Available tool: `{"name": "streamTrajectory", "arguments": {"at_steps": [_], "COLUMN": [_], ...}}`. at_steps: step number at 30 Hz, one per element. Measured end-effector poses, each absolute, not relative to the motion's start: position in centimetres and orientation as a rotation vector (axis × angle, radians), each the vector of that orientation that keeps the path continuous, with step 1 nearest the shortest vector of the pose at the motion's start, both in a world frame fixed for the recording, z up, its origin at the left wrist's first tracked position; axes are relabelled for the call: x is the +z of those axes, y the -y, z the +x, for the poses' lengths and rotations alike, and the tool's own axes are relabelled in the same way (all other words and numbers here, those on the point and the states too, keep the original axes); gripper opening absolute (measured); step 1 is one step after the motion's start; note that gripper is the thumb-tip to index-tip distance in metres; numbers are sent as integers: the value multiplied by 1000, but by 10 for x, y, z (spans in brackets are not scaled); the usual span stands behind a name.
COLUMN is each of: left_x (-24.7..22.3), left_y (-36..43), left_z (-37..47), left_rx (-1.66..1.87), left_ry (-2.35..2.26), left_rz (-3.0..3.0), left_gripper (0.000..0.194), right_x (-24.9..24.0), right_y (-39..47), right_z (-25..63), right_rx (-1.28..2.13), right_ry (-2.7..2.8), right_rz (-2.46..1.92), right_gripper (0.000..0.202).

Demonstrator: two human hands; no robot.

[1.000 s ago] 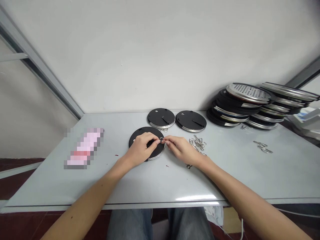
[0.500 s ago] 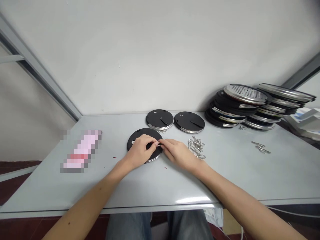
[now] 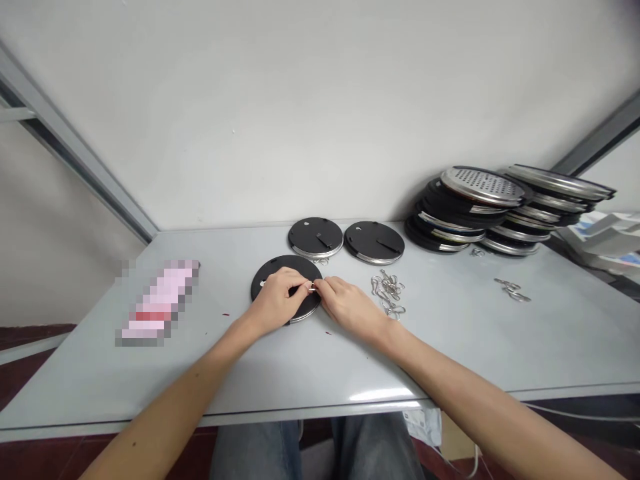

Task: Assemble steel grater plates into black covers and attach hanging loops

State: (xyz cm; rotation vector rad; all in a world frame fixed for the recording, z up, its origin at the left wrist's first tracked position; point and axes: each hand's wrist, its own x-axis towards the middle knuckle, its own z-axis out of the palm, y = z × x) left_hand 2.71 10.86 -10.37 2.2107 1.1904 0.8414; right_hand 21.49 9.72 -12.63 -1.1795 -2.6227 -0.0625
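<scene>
A black round disc with a silvery rim (image 3: 270, 267) lies on the table under my hands. My left hand (image 3: 279, 298) rests over it, thumb and finger pinched on a small metal clip (image 3: 313, 288). From the right, my right hand (image 3: 345, 303) pinches the other end of the same clip, at the disc's right edge. The fingers partly hide the clip. To the right of my right hand lies a loose pile of metal clips (image 3: 390, 290).
Two more black discs (image 3: 315, 237) (image 3: 375, 241) lie behind. Tilted stacks of discs (image 3: 460, 210) stand at the back right, with a few clips (image 3: 512, 290) in front. A blurred pink object (image 3: 163, 300) lies on the left of the grey table (image 3: 280, 380).
The view has shifted slightly. The fingertips have parted a little, and more of the metal clip shows between them.
</scene>
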Motion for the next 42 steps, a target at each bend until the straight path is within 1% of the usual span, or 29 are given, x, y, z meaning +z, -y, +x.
{"name": "streamTrajectory", "arguments": {"at_steps": [6,15,23,42], "left_x": [-105,-106,-107,-107], "left_y": [-109,-111,-111,-112], "left_z": [28,29,30,32], "left_rx": [843,866,873,892], "left_ry": [-1199,-1209,-1231,-1256], "left_rz": [2201,2204,2213,2190], "left_gripper": [32,29,29,28], "right_x": [-125,-130,-130,-128], "right_y": [-96,-97,-96,-97], "right_z": [211,207,206,203], "right_rx": [-23,-100,-97,14], "right_ry": [2619,2625,2622,2587], "right_rz": [-1240,-1320,-1356,-1436], "right_gripper": [15,13,14,10]}}
